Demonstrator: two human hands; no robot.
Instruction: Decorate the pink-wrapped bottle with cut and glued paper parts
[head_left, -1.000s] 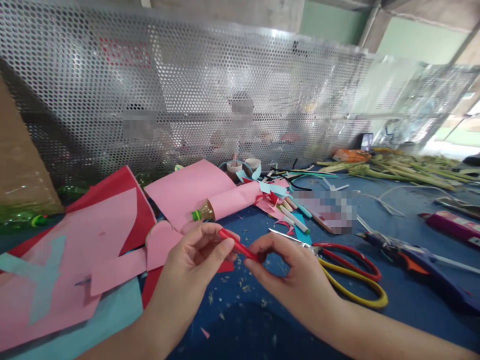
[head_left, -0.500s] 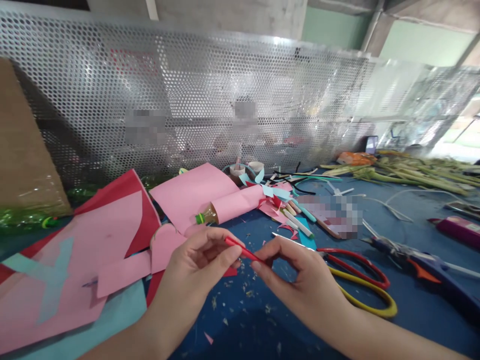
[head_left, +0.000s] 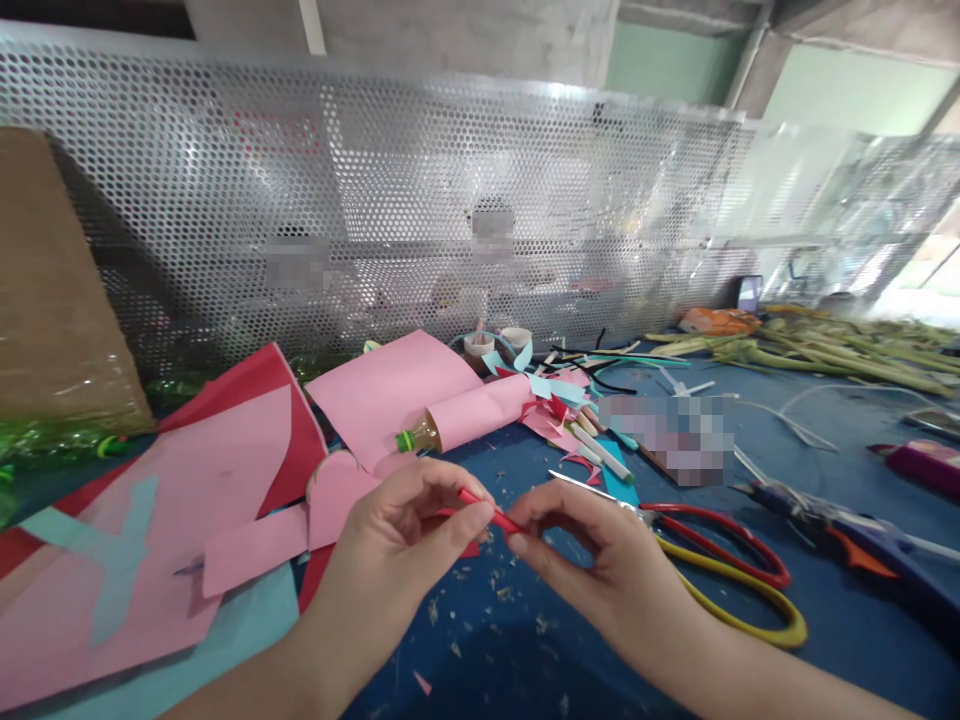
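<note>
Both my hands are raised above the blue table, pinching one thin red piece of rolled or folded paper [head_left: 505, 520]. The thumb and fingers of my left hand [head_left: 409, 540] grip its upper left part. My right hand [head_left: 600, 550] pinches its lower right end, and the fingertips hide part of it. Scissors [head_left: 739, 540] with red and yellow handles lie just right of my right hand, partly behind it. Behind my left hand a pink-paper-wrapped bottle [head_left: 480, 412] lies on its side, its green-ringed neck pointing left.
Pink sheets [head_left: 240, 440] and red paper cover the left side, near a cardboard piece [head_left: 67, 290]. A blue glue gun [head_left: 832, 530] lies at right. Small scraps litter the blue table [head_left: 510, 670]. A perforated metal screen [head_left: 420, 190] stands behind, with plant stalks [head_left: 795, 345] at back right.
The view has shifted slightly, so things sit a little lower and further right. Both hands keep their pinch on the red paper, whose tilt has changed only slightly.
</note>
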